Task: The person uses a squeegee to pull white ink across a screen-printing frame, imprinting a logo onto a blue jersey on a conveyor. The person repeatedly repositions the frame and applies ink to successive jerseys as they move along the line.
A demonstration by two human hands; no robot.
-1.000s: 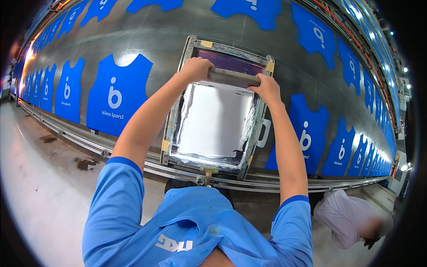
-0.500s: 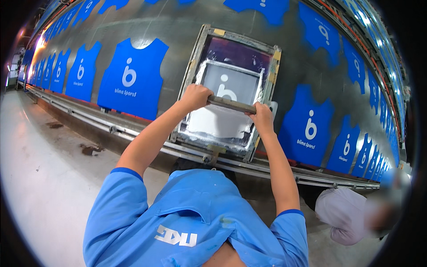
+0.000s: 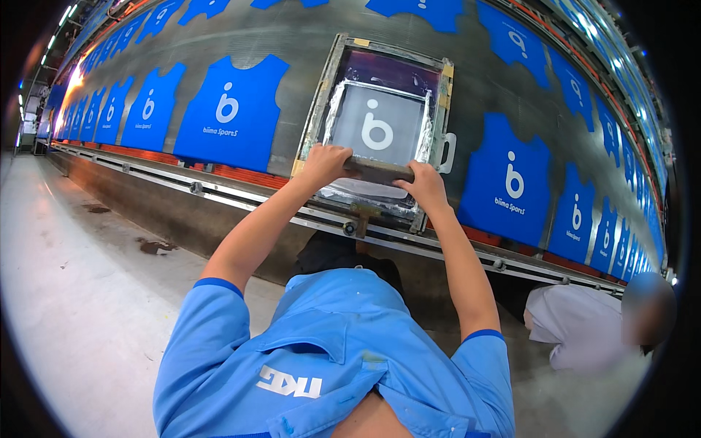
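A printing squeegee (image 3: 378,172) lies crosswise over the lower part of a framed printing screen (image 3: 323,91). My left hand (image 3: 328,163) is closed round its left end, and my right hand (image 3: 425,186) grips the right end. Above the blade, the grey mesh (image 3: 349,130) shows a large white rounded mark with a dot. White ink (image 3: 365,191) shows just below the squeegee, on the side toward me. Whatever lies under the screen is hidden. A pale loop handle (image 3: 447,153) sticks out from the frame's right side.
Blue sleeveless garment panels (image 3: 235,139) with white prints lie in rows along the long dark table (image 3: 307,44); another panel (image 3: 504,197) is right of the frame. A metal rail (image 3: 270,207) runs along the near edge. At the lower right is a co-worker in pale clothing (image 3: 577,321).
Both hands have drawn the squeegee down the screen toward me, uncovering the whole mark on the mesh. The squeegee now covers much of the white ink area. My view has shifted slightly.
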